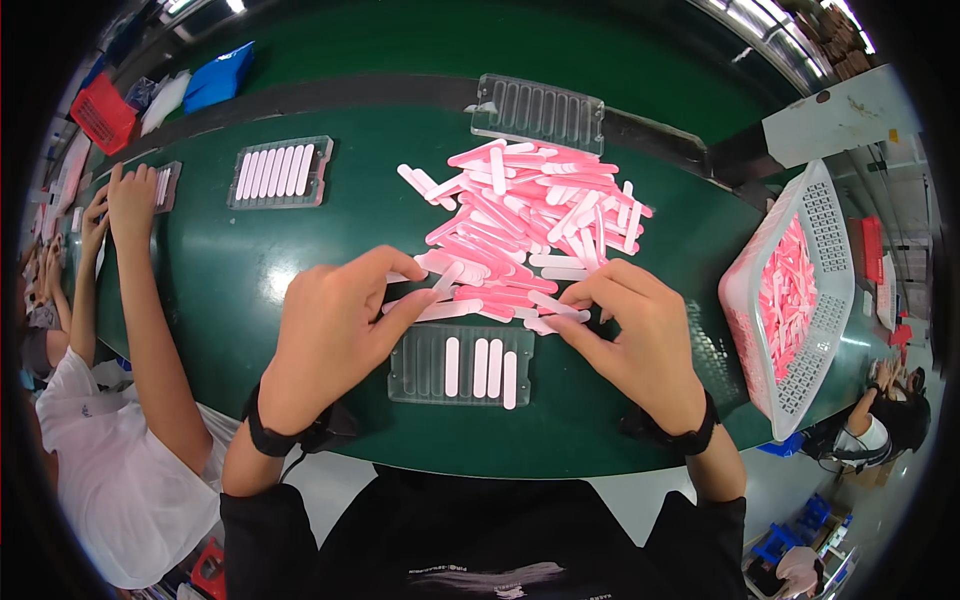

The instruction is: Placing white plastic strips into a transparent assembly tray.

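In front of me a pile of small pink-and-white nail files [540, 200], flat with rounded ends, lies on the green table. My left hand [335, 315] is at the pile's near left edge, thumb and forefinger closing on a nail file [447, 277]. On the near right, my right hand [635, 325] pinches another nail file [556, 304] between thumb and fingers. Just below both hands lies a clear slotted tray [410, 365]. Several nail files stand in its middle and right slots, white side up; the rightmost [510, 380] pokes past the near edge. Its left slots are bare.
A filled clear tray [322, 180] lies to the left, a bare one [540, 108] behind the pile. At right a white basket [835, 230] holds pink nail files. On the left a co-worker's hands [130, 200] work at another tray. A grey metal post [830, 115] stands back right.
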`<state>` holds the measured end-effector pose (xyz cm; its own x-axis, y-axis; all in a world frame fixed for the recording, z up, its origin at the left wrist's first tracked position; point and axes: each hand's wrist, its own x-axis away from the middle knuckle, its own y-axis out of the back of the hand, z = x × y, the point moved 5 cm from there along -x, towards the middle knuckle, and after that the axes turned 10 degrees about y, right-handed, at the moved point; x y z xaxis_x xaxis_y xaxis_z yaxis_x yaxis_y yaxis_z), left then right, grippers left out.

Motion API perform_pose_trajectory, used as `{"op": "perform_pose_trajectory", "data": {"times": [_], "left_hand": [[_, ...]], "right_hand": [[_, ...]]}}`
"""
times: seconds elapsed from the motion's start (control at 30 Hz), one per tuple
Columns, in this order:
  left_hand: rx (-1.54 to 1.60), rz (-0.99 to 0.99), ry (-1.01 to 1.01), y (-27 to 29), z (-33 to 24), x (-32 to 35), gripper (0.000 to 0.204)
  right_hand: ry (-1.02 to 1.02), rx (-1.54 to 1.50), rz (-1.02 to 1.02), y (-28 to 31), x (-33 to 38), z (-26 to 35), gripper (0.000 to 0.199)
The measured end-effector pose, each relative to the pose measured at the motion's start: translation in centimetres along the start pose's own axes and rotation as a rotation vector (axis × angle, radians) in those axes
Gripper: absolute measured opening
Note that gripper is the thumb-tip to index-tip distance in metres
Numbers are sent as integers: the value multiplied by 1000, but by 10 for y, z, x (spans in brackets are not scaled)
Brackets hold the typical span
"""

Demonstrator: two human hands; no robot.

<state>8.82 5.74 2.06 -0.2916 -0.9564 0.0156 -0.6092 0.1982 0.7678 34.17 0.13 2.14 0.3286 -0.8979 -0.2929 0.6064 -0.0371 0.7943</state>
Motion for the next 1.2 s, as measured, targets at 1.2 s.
{"op": "perform_pose_trajectory", "data": {"times": [1.2], "left_hand": [[443, 261, 305, -17, 16, 48, 16]], "right_hand": [[-3, -491, 346, -39, -36, 20, 16]]}}
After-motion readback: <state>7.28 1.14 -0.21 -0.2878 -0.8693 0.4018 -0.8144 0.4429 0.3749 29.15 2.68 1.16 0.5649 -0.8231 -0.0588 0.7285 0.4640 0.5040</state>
